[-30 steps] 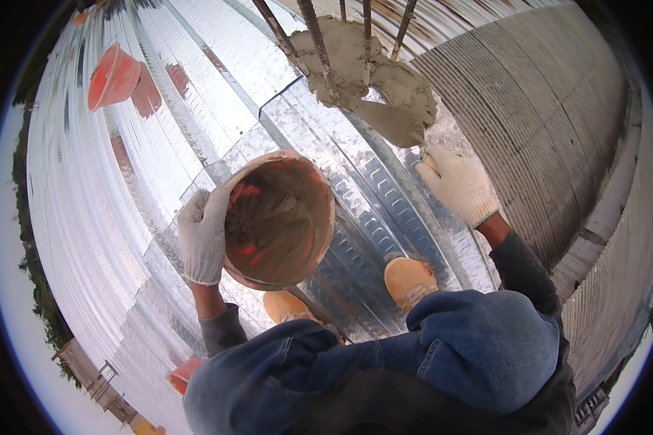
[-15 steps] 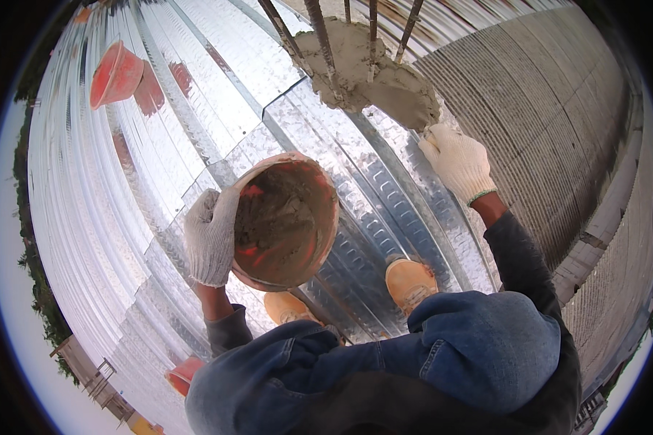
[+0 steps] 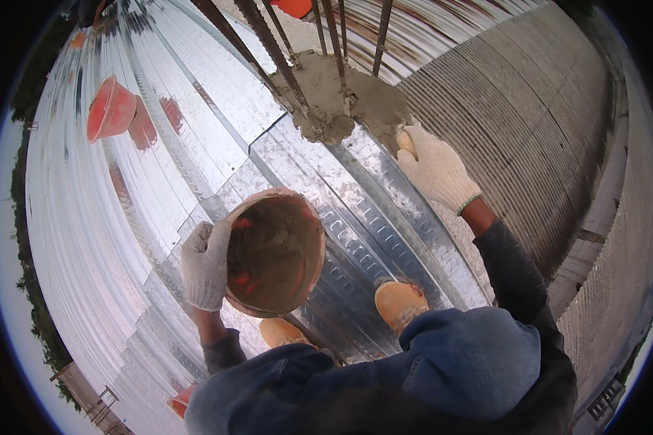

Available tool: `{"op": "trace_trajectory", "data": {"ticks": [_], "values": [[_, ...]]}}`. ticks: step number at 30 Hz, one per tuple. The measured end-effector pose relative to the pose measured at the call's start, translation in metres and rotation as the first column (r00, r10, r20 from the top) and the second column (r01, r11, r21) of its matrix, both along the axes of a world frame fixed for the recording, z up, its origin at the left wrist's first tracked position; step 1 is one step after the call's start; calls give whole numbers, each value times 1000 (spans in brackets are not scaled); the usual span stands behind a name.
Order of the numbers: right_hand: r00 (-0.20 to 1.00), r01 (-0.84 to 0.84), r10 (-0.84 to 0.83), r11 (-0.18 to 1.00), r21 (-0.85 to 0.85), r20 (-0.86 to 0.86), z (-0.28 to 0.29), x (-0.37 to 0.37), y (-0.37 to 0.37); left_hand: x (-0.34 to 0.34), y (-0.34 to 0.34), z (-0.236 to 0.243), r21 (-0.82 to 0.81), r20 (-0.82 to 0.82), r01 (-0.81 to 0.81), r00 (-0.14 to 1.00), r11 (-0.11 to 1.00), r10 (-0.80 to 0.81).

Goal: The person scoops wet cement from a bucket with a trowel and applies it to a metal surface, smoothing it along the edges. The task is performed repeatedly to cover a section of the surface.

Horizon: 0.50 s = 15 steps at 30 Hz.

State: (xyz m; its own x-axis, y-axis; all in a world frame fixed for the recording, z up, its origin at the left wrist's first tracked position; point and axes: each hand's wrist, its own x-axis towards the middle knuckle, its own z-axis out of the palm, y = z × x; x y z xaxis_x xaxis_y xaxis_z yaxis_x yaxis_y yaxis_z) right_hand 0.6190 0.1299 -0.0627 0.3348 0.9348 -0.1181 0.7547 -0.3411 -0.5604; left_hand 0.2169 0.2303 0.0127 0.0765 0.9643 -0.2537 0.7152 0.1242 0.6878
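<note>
My left hand (image 3: 205,265), in a pale knit glove, grips the rim of a red bucket (image 3: 313,250) whose inside is smeared with grey mortar. The bucket tilts toward me above the metal deck, and the gloved thumb lies over its edge. My right hand (image 3: 435,165), also gloved, is closed on the light handle of a trowel (image 3: 406,143). The trowel's blade cannot be told apart from the grey mortar (image 3: 370,101) at its tip. That mortar is heaped around the feet of several upright rebar rods (image 3: 279,61).
Ribbed metal decking (image 3: 159,217) spreads under my shoes (image 3: 399,303) and to the left. A second red bucket (image 3: 112,109) lies at the far left; part of another red object (image 3: 181,400) shows beside my left leg. Grey corrugated sheeting (image 3: 515,130) borders the right side.
The view has shifted, so the rods and mortar sit lower in it. The mortar-covered trowel blade, seen before at the mortar's right edge, now blends into the heap. The bucket remains in my left hand.
</note>
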Motion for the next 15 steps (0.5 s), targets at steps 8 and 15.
{"op": "trace_trajectory", "data": {"ticks": [8, 15], "values": [[997, -21, 28, 996, -89, 76, -21, 13, 70, 3, -3, 0, -61, 23, 3, 1000, 998, -2], [996, -42, 43, 999, -22, 72, -12, -13, 90, 2, -4, 1, -34, 74, -4, 997, 999, 6]]}}
